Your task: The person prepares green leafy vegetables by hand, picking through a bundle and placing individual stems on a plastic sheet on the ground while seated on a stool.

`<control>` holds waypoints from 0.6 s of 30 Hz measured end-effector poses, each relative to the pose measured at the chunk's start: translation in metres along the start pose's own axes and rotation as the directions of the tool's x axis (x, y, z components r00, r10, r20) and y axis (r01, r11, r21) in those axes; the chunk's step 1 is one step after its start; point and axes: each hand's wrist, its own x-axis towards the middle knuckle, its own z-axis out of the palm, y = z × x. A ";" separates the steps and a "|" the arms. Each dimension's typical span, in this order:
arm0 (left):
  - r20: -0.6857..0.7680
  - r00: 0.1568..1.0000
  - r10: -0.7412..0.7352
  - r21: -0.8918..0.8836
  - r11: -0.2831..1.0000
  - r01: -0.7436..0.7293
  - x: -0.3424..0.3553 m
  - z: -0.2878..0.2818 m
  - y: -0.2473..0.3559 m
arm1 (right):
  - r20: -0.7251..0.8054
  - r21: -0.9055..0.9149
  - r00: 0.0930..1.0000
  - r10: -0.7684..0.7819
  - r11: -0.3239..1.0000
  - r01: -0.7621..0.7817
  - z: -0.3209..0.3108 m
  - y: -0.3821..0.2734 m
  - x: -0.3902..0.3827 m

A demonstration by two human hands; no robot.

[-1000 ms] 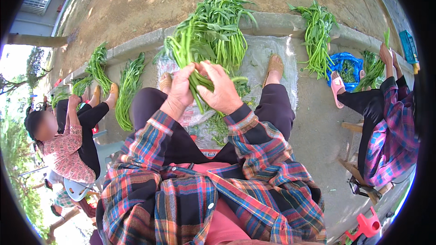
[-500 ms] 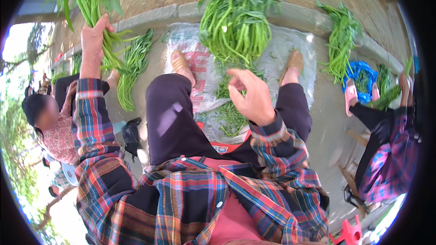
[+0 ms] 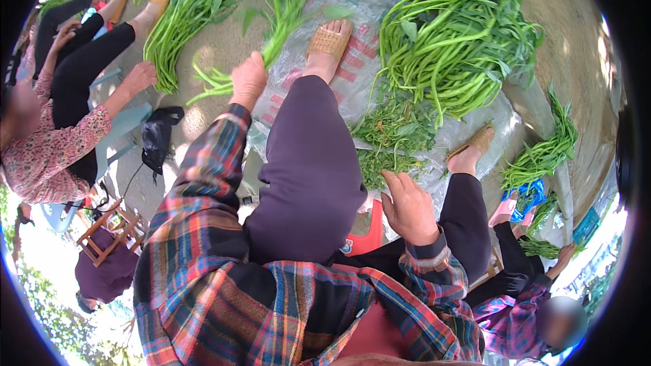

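My left hand is closed round a small bunch of long green leafy stems, whose leafy tops are blurred, to the left of my left foot. My right hand is empty beside my thigh, fingers loosely bent and apart, below a pile of loose short greens. A large heap of leafy green stems lies on a plastic sheet at the upper right. Another long pile of stems lies on the ground beyond my left hand.
A co-worker in a floral top sits at left near a black bag. Another in plaid sits at lower right by more greens and a blue plastic bag. A concrete curb runs along the right. A wooden stool is at lower left.
The view has turned left. My hands have parted: my left hand carried the bunch out to the left, while my right hand let go of it and is back near my lap.
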 end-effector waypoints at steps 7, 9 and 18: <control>0.197 0.975 -0.099 -0.083 0.990 0.117 -0.016 0.076 -0.004 | 0.061 -0.005 0.998 -0.026 1.000 0.027 0.010 -0.011 0.033; 0.225 0.969 -0.105 -0.069 0.990 0.123 -0.012 0.065 -0.004 | 0.077 -0.008 0.997 -0.024 1.000 0.025 0.011 -0.012 0.037; 0.143 0.981 -0.131 -0.242 0.956 0.163 -0.022 0.080 -0.018 | 0.122 -0.028 0.993 -0.012 0.999 0.015 0.015 -0.026 0.040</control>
